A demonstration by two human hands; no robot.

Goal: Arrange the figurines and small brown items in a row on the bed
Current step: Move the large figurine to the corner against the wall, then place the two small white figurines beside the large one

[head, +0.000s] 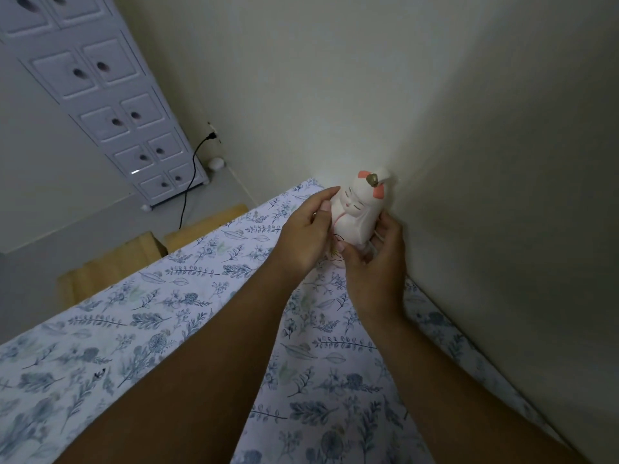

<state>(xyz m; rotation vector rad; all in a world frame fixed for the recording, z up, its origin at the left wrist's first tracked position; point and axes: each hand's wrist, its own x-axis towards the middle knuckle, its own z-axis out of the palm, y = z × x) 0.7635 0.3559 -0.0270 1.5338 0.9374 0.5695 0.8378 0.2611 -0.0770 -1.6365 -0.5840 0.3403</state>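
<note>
A white figurine with a painted face, pink ear patches and a small brown knob on its head is held above the far end of the bed, close to the wall. My left hand grips its left side. My right hand holds its right side and base from below. The figurine's lower part is hidden behind my fingers. No other figurines or small brown items are visible.
The bed has a white sheet with blue leaf prints. A plain wall runs along its right side. Wooden boxes sit beside the bed on the left. A white drawer cabinet and a black cable stand beyond.
</note>
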